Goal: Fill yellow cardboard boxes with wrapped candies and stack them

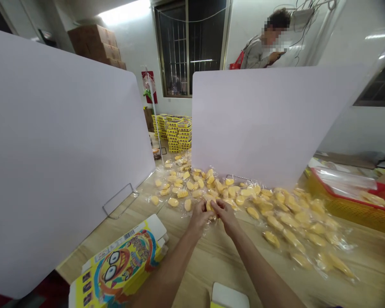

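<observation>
Both hands meet at the near edge of a spread of yellow pieces in clear plastic bags (pixel 232 190). My left hand (pixel 199 219) is closed, its fingertips pinching a small yellow bagged piece (pixel 209 206). From the other side my right hand (pixel 225 214) grips the same piece with thumb and fingers. Its clear wrapper hangs just below the fingers; the fingers partly hide the piece. Left of my left forearm lies a yellow cartoon-printed box (pixel 122 265), with a white end flap sticking out. A white flap of another carton (pixel 230 295) shows between my forearms.
White divider boards stand at the left (pixel 67 141) and ahead (pixel 259 124), on wire feet. A yellow basket with red rim (pixel 349 205) sits at the right. Stacked yellow boxes (pixel 179 134) appear through the gap. A person (pixel 256 53) stands beyond the board.
</observation>
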Demonstrator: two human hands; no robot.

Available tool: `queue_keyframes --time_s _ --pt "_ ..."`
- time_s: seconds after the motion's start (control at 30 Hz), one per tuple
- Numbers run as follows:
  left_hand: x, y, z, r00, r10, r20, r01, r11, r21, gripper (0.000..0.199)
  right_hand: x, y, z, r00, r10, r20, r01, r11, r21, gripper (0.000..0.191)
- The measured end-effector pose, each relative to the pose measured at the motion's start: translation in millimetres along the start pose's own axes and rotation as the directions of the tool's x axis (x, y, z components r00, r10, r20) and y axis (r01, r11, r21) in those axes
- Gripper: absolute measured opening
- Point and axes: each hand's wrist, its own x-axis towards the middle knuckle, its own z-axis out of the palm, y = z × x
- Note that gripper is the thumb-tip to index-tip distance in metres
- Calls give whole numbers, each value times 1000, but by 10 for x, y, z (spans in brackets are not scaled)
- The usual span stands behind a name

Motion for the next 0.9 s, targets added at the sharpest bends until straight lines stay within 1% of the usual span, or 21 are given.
queue_keyframes --time_s 0.03,0.1,0.2,0.27,0.37,0.43,0.47,0.53,0.6,0.67,0.77,0.83,0.9 --pt "-73 5 38 1000 2 2 -2 1000 -31 17 -102 -11 -2 1000 -22 -15 22 1000 14 47" --pt "-217 -19 129 997 24 -68 -25 999 -21 26 -306 -15 -7 994 -68 -80 68 998 2 45" --pt "-437 -88 289 985 62 -160 -59 998 24 29 -611 4 -16 964 -143 -222 113 983 -145 40" --pt "-578 -114 384 980 64 -188 -56 997 52 28 -802 15 -31 945 -189 -268 122 961 -247 36" --pt "-751 -110 468 965 132 -228 -91 979 183 32 -1041 18 -70 927 -237 -292 145 942 -303 35" --pt "-834 -101 499 957 191 -217 -127 952 277 35 -1157 13 -91 915 -242 -322 147 945 -293 34" --pt "-869 -100 515 957 204 -207 -137 944 299 35 -1203 10 -98 911 -234 -339 142 951 -275 34" --pt "-929 -108 547 965 185 -187 -127 950 284 36 -1275 5 -111 905 -203 -374 126 967 -220 35" --pt "-980 -126 567 977 135 -165 -93 966 243 36 -1340 7 -151 905 -159 -395 119 985 -123 34" --pt "-1025 -150 544 990 73 -124 -46 977 209 36 -1415 34 -246 919 -89 -384 95 995 -4 32" --pt "-1082 -198 409 998 -51 -26 55 985 164 30 -1566 145 -477 941 49 -334 -4 991 132 28" --pt "-1125 -234 288 990 -134 43 127 983 134 24 -1683 252 -617 940 139 -311 -79 977 198 30" --pt "-1173 -269 190 977 -184 107 172 979 108 22 -1791 358 -683 933 204 -296 -126 957 263 31"
